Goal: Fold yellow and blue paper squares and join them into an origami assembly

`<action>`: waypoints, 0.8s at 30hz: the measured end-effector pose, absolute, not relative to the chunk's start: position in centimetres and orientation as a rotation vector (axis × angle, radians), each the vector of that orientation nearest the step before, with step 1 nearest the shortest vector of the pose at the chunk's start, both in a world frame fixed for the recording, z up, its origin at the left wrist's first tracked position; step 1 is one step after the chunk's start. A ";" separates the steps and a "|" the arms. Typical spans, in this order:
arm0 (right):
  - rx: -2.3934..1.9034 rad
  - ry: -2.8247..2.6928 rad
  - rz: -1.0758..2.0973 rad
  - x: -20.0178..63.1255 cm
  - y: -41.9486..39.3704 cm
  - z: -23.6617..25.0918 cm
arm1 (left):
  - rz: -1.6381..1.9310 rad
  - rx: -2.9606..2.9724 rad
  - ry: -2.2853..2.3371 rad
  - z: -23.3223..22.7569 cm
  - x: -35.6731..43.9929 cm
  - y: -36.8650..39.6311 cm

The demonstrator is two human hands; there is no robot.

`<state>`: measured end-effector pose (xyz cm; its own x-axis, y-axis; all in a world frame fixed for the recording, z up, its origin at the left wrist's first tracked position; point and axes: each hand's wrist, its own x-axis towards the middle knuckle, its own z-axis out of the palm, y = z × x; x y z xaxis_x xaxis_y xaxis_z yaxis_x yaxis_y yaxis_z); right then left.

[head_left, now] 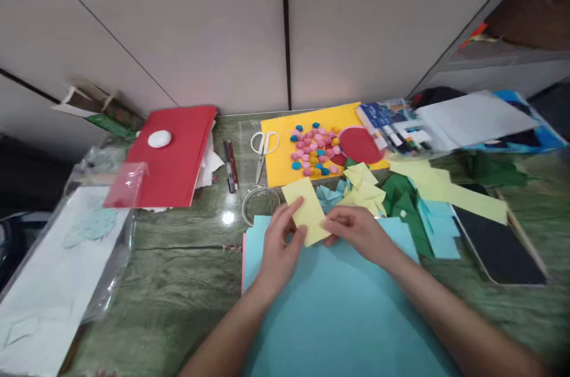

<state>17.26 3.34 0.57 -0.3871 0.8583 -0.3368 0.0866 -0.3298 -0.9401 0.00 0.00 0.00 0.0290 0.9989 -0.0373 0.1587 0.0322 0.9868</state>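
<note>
A small rectangle of pale yellow paper (pixel 312 214) is held tilted between both hands, above a large light blue sheet (pixel 338 306). My left hand (pixel 282 240) grips its left side, thumb and fingers closed on it. At the lower right corner, the fingertips of my right hand (pixel 356 231) pinch the same paper. Just beyond it lie folded yellow paper pieces (pixel 366 190) and a crumpled blue paper piece (pixel 330 196). Folded green paper (pixel 401 199) sits to the right of these.
White scissors (pixel 262 151), two pens (pixel 231 166) and a ring (pixel 260 205) lie at centre left. Behind, a yellow sheet (pixel 280 127) bears pink, blue and gold balls (pixel 314 148). Red folders (pixel 173 157) are left; a dark phone-like slab (pixel 499 240) is right.
</note>
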 end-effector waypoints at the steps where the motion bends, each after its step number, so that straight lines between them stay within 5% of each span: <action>1: -1.264 -1.324 1.778 17.3 3.3 0.7 | 1.083 1.305 1.326 -0.1 0.0 0.0; 24: -1.265 -1.239 1.636 17.2 3.1 0.5 | 0.921 1.420 1.172 0.4 0.1 0.0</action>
